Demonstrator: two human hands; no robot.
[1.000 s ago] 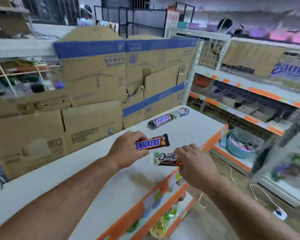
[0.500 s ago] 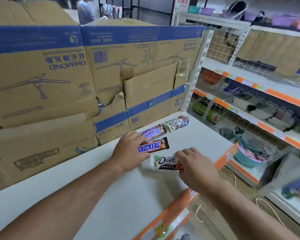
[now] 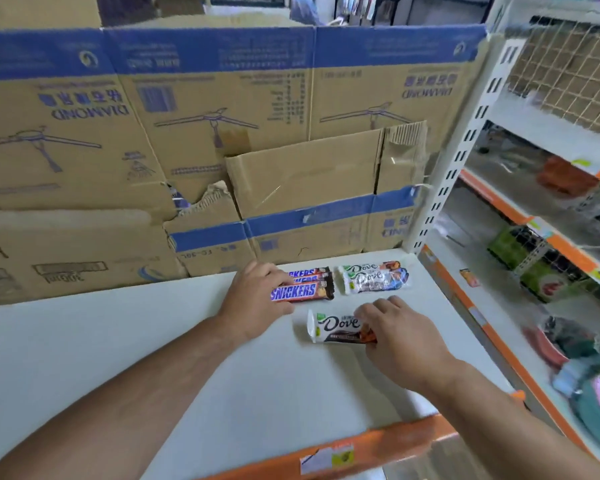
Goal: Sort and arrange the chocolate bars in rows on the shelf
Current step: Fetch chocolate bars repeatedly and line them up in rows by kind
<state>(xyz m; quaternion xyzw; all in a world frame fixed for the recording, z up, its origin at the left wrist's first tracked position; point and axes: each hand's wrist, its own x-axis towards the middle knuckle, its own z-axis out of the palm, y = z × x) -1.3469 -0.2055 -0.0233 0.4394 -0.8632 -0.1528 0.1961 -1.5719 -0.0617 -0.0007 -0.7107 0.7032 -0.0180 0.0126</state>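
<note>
On the white shelf (image 3: 125,344) my left hand (image 3: 257,303) grips the left end of a brown Snickers bar (image 3: 305,292), set down in front of two other Snickers bars (image 3: 309,274) near the cardboard. To their right lie two Dove bars (image 3: 374,277) side by side. My right hand (image 3: 402,337) pinches the right end of a third Dove bar (image 3: 333,329), which lies on the shelf in front of the others.
Flattened cardboard boxes (image 3: 222,133) stand upright along the back of the shelf. An orange price strip (image 3: 361,448) runs along the front edge. A white upright post (image 3: 465,143) bounds the shelf on the right, with stocked shelves (image 3: 541,237) beyond.
Both hands have moved forward towards the cardboard. The Snickers bar in my left hand now lies beside the other Snickers bars, and the Dove bar has come down close behind the Dove pair.
</note>
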